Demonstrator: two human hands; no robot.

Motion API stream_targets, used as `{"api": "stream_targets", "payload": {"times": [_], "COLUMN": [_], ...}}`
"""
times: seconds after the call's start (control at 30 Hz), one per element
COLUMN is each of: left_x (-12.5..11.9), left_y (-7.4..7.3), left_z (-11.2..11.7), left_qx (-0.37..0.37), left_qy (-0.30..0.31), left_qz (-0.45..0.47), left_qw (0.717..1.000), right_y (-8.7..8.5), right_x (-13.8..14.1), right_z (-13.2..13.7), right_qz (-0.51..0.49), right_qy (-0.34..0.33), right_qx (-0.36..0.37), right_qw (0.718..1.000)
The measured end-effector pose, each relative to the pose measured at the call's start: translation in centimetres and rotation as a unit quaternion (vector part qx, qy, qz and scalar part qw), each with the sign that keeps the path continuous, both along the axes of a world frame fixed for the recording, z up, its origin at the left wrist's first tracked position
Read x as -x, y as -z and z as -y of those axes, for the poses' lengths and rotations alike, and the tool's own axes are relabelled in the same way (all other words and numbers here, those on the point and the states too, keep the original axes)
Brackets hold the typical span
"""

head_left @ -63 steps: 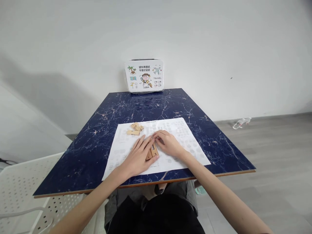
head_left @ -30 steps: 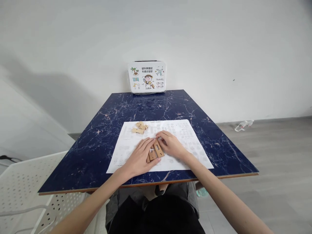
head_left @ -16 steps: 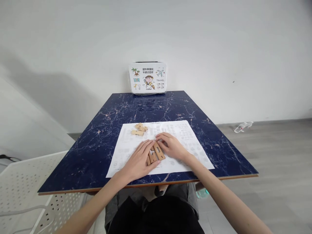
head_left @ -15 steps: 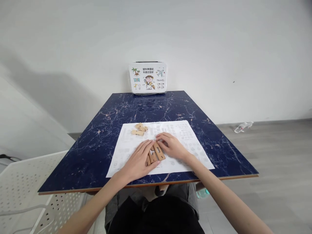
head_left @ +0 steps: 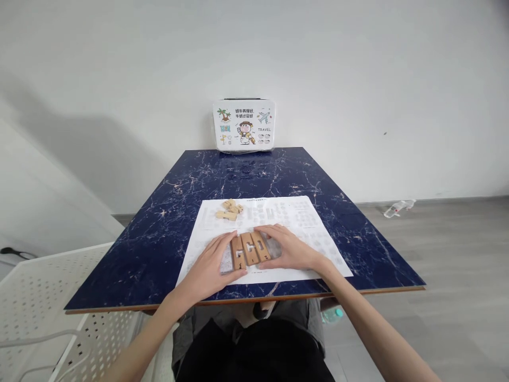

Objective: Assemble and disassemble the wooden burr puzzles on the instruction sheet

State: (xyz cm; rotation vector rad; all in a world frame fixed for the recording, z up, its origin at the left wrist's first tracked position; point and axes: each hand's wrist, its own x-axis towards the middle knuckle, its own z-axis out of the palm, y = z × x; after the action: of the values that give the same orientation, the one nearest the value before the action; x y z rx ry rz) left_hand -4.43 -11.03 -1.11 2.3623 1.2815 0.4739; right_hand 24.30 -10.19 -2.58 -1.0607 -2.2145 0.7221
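Three flat wooden puzzle pieces with cut-out slots lie side by side on a printed paper sheet. From the left they are the piece marked 3 (head_left: pixel 238 254), the piece marked 1 (head_left: pixel 250 247) and the piece marked 2 (head_left: pixel 261 245). My left hand (head_left: pixel 209 268) is curled round the piece marked 3, fingertips at its far end and thumb at its near end. On the other side, my right hand (head_left: pixel 292 249) spans the piece marked 2 the same way. Beyond my hands, several smaller notched wooden pieces (head_left: pixel 226 215) are bunched on the sheet.
The printed sheet (head_left: pixel 318 254) covers the near middle of a dark blue marbled table (head_left: pixel 159 239). A white illustrated case (head_left: pixel 244 126) stands against the wall at the table's far edge. A white perforated rack (head_left: pixel 40 307) is at the left; a clear plastic item (head_left: pixel 398 208) lies on the floor at the right.
My left hand has shifted left, uncovering more of the three pieces. My right thumb has come down to the near end of the piece marked 2. The small pieces have stayed put.
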Motion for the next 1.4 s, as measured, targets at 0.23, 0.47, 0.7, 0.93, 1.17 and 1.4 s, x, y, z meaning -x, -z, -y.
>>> {"api": "stream_targets", "payload": {"times": [0.23, 0.47, 0.7, 0.93, 1.17, 1.4], "left_x": [0.0, 0.1, 0.2, 0.4, 0.4, 0.6], "left_y": [-0.4, -0.6, -1.1, -1.1, -1.1, -0.6], "left_z": [0.3, 0.4, 0.5, 0.6, 0.7, 0.4], "left_qx": [0.019, 0.018, 0.038, 0.037, 0.034, 0.036], "left_qy": [-0.027, -0.021, 0.004, -0.014, -0.023, -0.037], "left_qz": [0.01, 0.041, 0.088, 0.107, 0.173, 0.171], "left_qw": [0.999, 0.999, 0.995, 0.993, 0.984, 0.984], "right_y": [0.1, 0.0, 0.1, -0.4, -1.4, -0.4], "right_x": [-0.1, 0.3, 0.9, 2.0, 3.6, 4.6], "right_z": [0.6, 0.6, 0.6, 0.8, 1.2, 0.9], "right_qz": [-0.022, -0.068, -0.133, -0.228, -0.274, -0.284], "right_qy": [0.03, 0.033, 0.049, 0.047, 0.003, -0.017], "right_qx": [0.016, -0.006, 0.023, 0.069, 0.165, 0.101], "right_qw": [0.999, 0.997, 0.99, 0.97, 0.947, 0.953]}}
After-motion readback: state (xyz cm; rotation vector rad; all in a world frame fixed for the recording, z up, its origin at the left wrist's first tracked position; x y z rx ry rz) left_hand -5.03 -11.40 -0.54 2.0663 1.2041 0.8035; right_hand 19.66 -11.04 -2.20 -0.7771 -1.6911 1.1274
